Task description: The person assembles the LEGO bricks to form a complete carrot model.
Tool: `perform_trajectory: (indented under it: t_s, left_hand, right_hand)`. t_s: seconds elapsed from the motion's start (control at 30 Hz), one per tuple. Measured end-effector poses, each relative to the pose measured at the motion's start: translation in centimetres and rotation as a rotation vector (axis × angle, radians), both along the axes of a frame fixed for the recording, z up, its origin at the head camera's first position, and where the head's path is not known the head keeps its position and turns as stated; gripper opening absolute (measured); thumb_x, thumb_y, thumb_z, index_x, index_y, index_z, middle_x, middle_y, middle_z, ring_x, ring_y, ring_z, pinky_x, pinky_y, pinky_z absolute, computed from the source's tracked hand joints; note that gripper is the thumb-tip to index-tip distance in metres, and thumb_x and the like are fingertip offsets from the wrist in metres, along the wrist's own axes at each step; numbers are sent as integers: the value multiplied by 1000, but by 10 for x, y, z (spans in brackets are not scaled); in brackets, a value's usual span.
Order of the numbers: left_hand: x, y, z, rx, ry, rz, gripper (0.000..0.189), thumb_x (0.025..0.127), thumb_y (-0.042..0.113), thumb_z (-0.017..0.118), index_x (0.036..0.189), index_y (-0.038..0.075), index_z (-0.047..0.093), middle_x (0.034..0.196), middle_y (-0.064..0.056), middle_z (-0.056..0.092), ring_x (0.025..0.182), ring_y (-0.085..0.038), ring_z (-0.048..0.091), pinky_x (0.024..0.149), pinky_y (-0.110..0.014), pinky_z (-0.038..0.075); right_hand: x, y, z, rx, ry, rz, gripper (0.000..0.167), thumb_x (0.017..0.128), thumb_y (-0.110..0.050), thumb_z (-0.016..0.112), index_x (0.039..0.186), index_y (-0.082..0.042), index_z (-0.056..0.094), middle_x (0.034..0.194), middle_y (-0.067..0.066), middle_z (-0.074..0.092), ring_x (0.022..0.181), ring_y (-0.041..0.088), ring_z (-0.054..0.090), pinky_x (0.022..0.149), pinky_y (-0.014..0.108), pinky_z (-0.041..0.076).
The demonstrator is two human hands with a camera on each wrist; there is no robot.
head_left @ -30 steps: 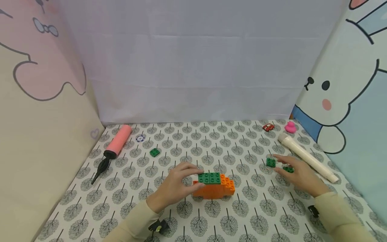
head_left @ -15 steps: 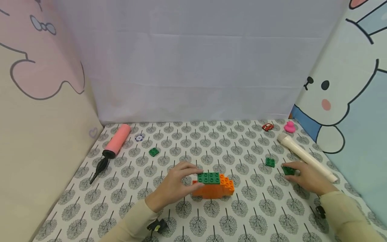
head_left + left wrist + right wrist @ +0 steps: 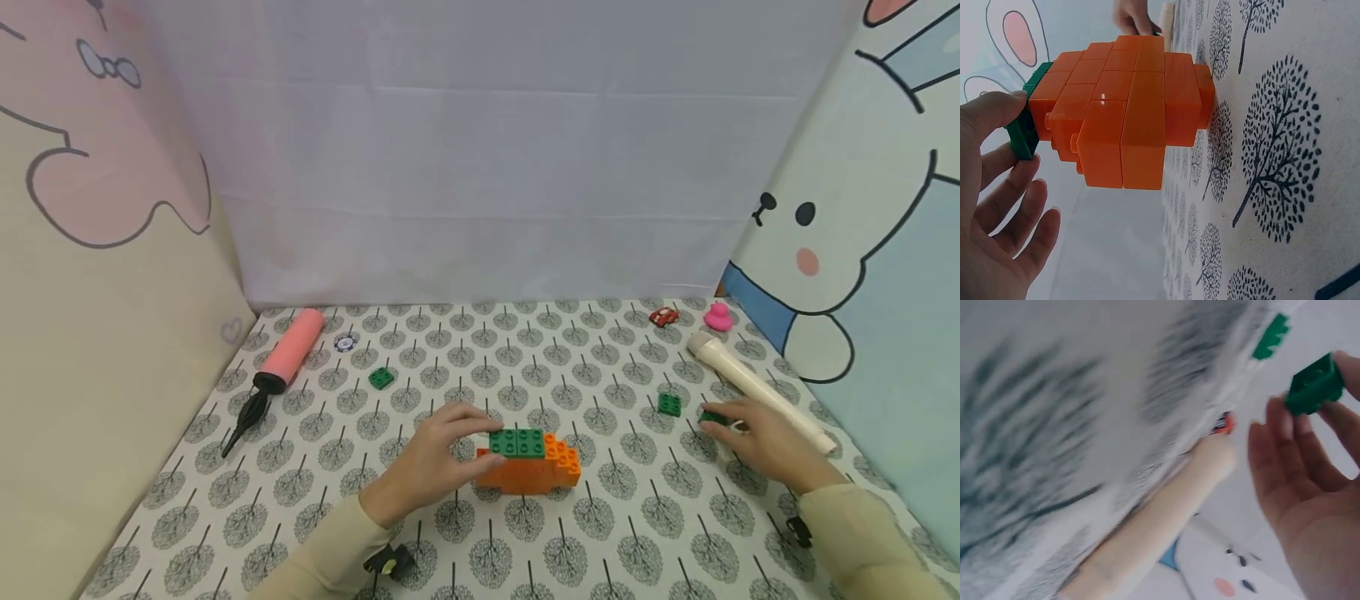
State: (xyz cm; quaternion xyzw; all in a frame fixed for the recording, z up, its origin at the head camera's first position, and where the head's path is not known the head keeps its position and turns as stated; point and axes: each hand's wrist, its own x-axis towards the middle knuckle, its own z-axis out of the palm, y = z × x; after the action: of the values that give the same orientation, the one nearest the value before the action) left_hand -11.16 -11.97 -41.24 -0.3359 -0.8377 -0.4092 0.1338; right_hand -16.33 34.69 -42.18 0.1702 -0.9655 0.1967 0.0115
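Observation:
An orange toy-brick build (image 3: 525, 477) stands in front of me, with two green bricks (image 3: 517, 443) side by side on top. My left hand (image 3: 429, 457) pinches the left end of these green bricks; in the left wrist view its thumb and index finger lie at opposite edges of a green brick (image 3: 1022, 132). Off to the right, my right hand (image 3: 772, 446) holds another green brick (image 3: 714, 417) between thumb and fingertips. The right wrist view shows this held brick (image 3: 1316, 387) raised off the cloth, its hollow underside partly visible. Just left of it lies a loose green brick (image 3: 670, 405).
A long whitish tube (image 3: 757, 390) lies beside my right hand. Farther back are a red toy car (image 3: 664, 317) and a pink duck (image 3: 718, 317). On the left lie a pink-and-black pump (image 3: 294, 348), a poker chip (image 3: 346, 342) and a green brick (image 3: 381, 378).
My right hand has moved right, from near the loose brick to the farther green brick, and has taken hold of it and tilted it up. The left hand stays in place.

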Motion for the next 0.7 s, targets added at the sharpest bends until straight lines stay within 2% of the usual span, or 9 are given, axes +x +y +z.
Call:
perform_trajectory:
  t_s: [0.13,0.2,0.33,0.43,0.53,0.7]
  left_hand:
    - [0,0,0,-3,5,0,39,82,24,80,117,7,72,113,1,68,106,-15,61,94,-31,54]
    - [0,0,-1,-1,13,3,40,82,24,80,117,7,72,113,1,68,106,-15,61,94,-31,54]
    - [0,-1,-2,7,34,1,40,81,23,81,116,6,72,112,1,67,106,-15,61,93,-31,54]
    - [0,-1,-1,10,38,-4,40,81,22,81,116,5,72,112,0,68,106,-16,62,94,-30,54]
    - [1,0,0,9,29,-3,39,81,21,81,116,4,72,112,0,68,105,-17,62,94,-30,54]
    - [2,0,0,12,12,-1,40,81,20,81,117,6,72,112,1,67,106,-16,61,94,-31,54]
  right_hand:
    - [9,-20,9,-79,145,25,43,96,-29,67,130,-2,64,122,19,62,104,38,62,80,57,53]
    - [13,-34,14,-122,239,64,38,93,-22,72,127,-5,67,118,11,64,100,28,62,75,45,55]
    - [16,-65,22,-199,389,177,40,85,-9,78,124,-9,70,113,0,64,94,10,57,70,23,49]
    - [18,-88,26,-246,430,274,45,81,-5,80,124,-11,70,114,-3,62,96,5,56,72,15,46]
    - [20,-111,29,-292,439,377,46,80,-4,80,125,-12,70,116,-1,62,98,8,57,73,15,47]
    - [25,-143,29,-362,375,512,43,84,-10,79,126,-11,69,117,-2,61,96,7,56,73,14,47]
